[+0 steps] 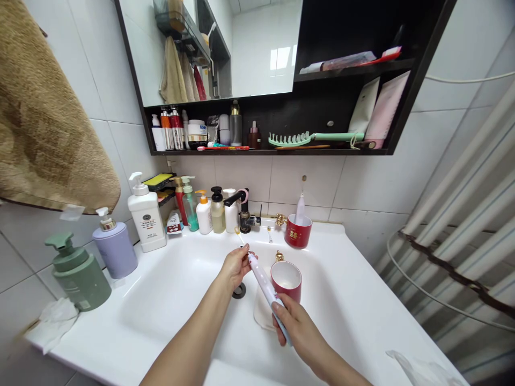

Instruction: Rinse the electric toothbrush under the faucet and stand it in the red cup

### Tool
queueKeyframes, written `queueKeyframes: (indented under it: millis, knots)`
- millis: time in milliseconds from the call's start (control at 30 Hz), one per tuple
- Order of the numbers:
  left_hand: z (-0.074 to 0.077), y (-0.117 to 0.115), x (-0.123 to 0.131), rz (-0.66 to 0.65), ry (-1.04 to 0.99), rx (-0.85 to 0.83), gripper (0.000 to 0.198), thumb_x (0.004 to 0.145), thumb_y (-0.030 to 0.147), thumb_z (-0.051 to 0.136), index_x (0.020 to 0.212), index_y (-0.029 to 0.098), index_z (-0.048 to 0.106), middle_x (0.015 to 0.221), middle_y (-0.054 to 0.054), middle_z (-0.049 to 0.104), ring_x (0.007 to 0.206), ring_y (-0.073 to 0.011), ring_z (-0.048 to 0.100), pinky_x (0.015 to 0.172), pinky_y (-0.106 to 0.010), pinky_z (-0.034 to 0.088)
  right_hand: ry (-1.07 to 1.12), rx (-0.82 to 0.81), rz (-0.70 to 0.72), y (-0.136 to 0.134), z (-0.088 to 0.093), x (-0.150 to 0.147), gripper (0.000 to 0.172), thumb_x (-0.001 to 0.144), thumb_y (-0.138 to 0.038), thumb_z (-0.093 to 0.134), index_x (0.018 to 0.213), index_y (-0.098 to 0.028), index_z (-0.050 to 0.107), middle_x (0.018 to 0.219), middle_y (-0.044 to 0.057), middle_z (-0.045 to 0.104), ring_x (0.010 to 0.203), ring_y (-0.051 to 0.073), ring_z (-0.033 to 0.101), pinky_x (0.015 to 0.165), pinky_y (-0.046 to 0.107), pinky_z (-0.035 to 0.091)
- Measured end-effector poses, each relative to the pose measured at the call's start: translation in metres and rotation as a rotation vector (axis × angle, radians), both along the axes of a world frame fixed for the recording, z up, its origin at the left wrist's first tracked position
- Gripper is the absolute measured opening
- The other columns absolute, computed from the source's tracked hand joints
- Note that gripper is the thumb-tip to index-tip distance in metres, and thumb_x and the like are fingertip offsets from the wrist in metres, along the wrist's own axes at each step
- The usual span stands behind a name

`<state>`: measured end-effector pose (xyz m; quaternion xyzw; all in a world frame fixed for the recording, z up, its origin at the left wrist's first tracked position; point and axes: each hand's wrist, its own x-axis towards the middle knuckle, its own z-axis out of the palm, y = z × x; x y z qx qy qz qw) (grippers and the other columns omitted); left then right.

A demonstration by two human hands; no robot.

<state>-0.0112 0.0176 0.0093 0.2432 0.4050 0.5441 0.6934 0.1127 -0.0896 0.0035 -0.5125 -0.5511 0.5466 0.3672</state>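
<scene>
My right hand [288, 316] is wrapped round the lower handle of a pale electric toothbrush [263, 281] that slants up to the left over the sink. At its top end, the fingers of my left hand [237, 264] pinch the thin brush head [240, 236]. A red cup [295, 293] stands in the basin beside the toothbrush, partly behind my right hand. Another red cup [298, 236] sits on the back ledge, holding a second electric toothbrush [300, 209]. Between the faucet and that cup lies a small loose brush head [270, 234].
Behind the basin [169, 300] is a black faucet [244, 212], with several pump bottles [204, 214] to its left. A dark shelf cabinet [261, 151] hangs above. A brown towel [52, 123] hangs at left, a striped curtain [454, 214] at right. Crumpled tissue [56, 319] lies front left.
</scene>
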Motion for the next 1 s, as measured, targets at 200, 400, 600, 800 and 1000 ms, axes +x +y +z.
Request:
queueKeyframes:
  millis: [200,400,600,800,1000]
  knots:
    - [0.001,-0.004,0.005,-0.045,0.011,0.041,0.014,0.066,0.026,0.049,0.063,0.013,0.045,0.053,-0.001,0.054,0.049,-0.0088,0.053,0.051,-0.02,0.042,0.016,0.042,0.004,0.0,-0.002,0.001,0.025,0.072,-0.04,0.032,0.064,-0.017,0.036,0.051,-0.007,0.038,0.038,0.003,0.035,0.045,0.02,0.028]
    - [0.006,-0.008,0.007,-0.065,0.026,0.076,0.015,0.068,0.028,0.046,0.065,0.013,0.048,0.055,-0.001,0.054,0.051,-0.008,0.053,0.054,-0.02,0.042,0.031,0.059,0.003,0.0,-0.003,0.0,0.024,0.073,-0.039,0.031,0.064,-0.017,0.035,0.054,-0.005,0.041,0.039,0.004,0.036,0.045,0.02,0.028]
    - [0.008,-0.01,0.008,-0.071,0.027,0.093,0.014,0.068,0.026,0.046,0.064,0.013,0.048,0.054,-0.001,0.054,0.05,-0.0081,0.053,0.054,-0.021,0.042,0.027,0.063,0.001,-0.001,-0.003,-0.002,0.023,0.073,-0.037,0.031,0.065,-0.017,0.034,0.054,-0.006,0.039,0.04,0.004,0.036,0.046,0.02,0.029]
    - [0.01,-0.012,0.01,-0.074,0.034,0.101,0.013,0.067,0.025,0.046,0.064,0.012,0.049,0.054,-0.002,0.054,0.051,-0.0089,0.053,0.054,-0.021,0.042,0.018,0.077,0.007,-0.003,-0.003,-0.001,0.021,0.075,-0.035,0.029,0.066,-0.016,0.034,0.055,-0.005,0.038,0.042,0.004,0.035,0.046,0.02,0.029]
    - [0.01,-0.013,0.01,-0.088,0.053,0.132,0.015,0.065,0.026,0.049,0.064,0.011,0.051,0.055,-0.003,0.055,0.052,-0.0091,0.053,0.053,-0.021,0.041,0.032,0.103,0.018,-0.002,-0.006,-0.001,0.02,0.075,-0.034,0.029,0.069,-0.016,0.035,0.058,-0.005,0.039,0.043,0.004,0.036,0.049,0.021,0.031]
